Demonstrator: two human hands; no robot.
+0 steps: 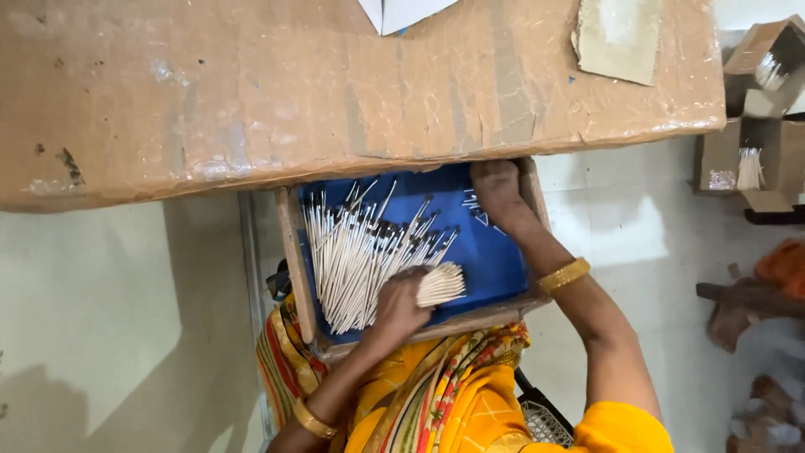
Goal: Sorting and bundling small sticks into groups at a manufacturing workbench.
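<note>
My left hand (397,304) grips a bundle of thin white sticks (440,283), their ends fanning out to the right. It hovers over a wooden tray (293,252) with a blue lining, resting on my lap. A loose heap of white sticks with dark tips (352,252) fills the tray's left half. At the tray's far right corner my right hand (496,186) reaches under the edge of the tape-covered table, fingers down on the blue lining near a few stray sticks. Whether it holds anything is hidden.
A brown table (251,92) wrapped in tape overhangs the tray's far side. A cardboard scrap (616,38) and white paper (394,12) lie on it. Cardboard boxes with stick bundles (750,164) stand at the right. Pale tiled floor lies on both sides.
</note>
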